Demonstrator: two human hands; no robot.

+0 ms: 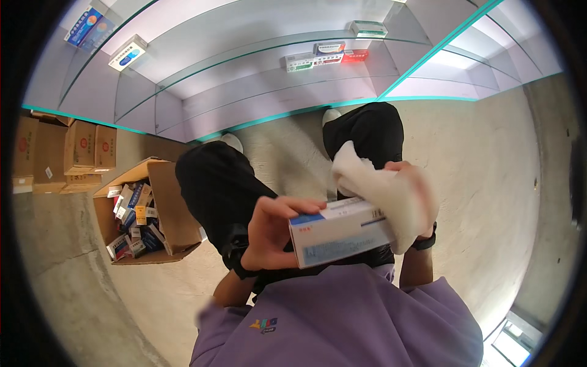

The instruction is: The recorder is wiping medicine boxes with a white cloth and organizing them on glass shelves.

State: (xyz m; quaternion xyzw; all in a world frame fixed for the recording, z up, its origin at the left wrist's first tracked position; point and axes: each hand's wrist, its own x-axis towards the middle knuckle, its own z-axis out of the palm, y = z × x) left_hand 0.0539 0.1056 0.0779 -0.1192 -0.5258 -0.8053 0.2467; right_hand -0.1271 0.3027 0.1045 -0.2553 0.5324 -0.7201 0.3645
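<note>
A white and blue medicine carton (341, 234) bearing print is held above my lap, its left end between the thumb and fingers of my left hand (275, 229). Around the carton's right end lies a white cloth (380, 197), gripped by my right hand (419, 192), which is blurred. Part of that end of the carton is hidden under the cloth. Both wrists wear dark bands.
Ahead stands a lit display case with glass shelves (275, 48) holding several medicine cartons (300, 62). At the left on the floor, an open cardboard box (172, 215) is full of small cartons (137, 220); closed cardboard boxes (80, 147) stand beyond it.
</note>
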